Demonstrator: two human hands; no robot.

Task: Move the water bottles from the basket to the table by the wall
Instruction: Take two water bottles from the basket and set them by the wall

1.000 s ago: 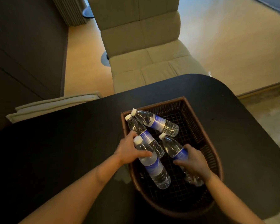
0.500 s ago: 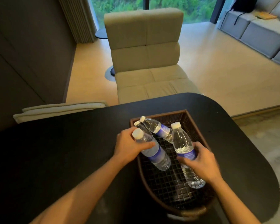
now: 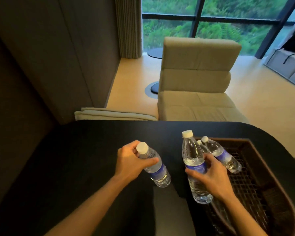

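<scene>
My left hand point(image 3: 132, 161) grips a clear water bottle point(image 3: 157, 172) with a white cap and blue label, held tilted over the black table point(image 3: 85, 150) left of the basket. My right hand point(image 3: 211, 176) holds a second water bottle point(image 3: 192, 157) nearly upright at the left rim of the brown wicker basket point(image 3: 262, 169). Two more bottles lie in the basket's far end: one point(image 3: 220, 155) in plain sight, the other point(image 3: 201, 146) mostly hidden behind the held bottle.
A beige lounge chair point(image 3: 196, 82) stands beyond the table, with a folded beige cushion point(image 3: 112, 114) to its left. A dark wall panel point(image 3: 49, 57) runs along the left. Large windows point(image 3: 211, 23) fill the back, and a grey sofa point(image 3: 288, 67) sits at the right.
Both hands have lifted their bottles out of the basket. My left hand has carried its bottle leftward over the table; my right hand's bottle has come to the basket's left rim. The view tilted up.
</scene>
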